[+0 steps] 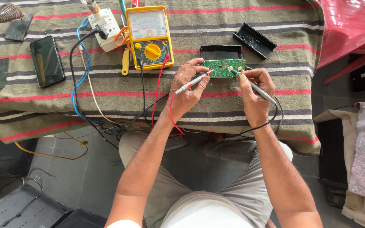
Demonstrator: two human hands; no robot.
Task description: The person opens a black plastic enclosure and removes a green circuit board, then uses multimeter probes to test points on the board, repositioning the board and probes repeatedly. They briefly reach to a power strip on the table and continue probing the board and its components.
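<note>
A small green circuit board [224, 67] lies on the striped cloth [241, 103] in front of a black plastic case half [221, 52]. My left hand [186, 90] holds a red-tipped grey test probe [194, 82], its tip at the board's left edge. My right hand [254, 95] holds a black-wired grey probe [252, 84], its tip on the board's right part. A yellow analogue multimeter [150, 36] stands to the left of the board, its red and black leads trailing to the probes.
A second black case half [254, 41] lies at the back right. A dark phone [47, 61] lies at the left, a white power adapter [104, 28] with blue and black cables behind it, a soldering-iron stand [4, 12] at the far left. A red plastic chair [351, 29] stands right.
</note>
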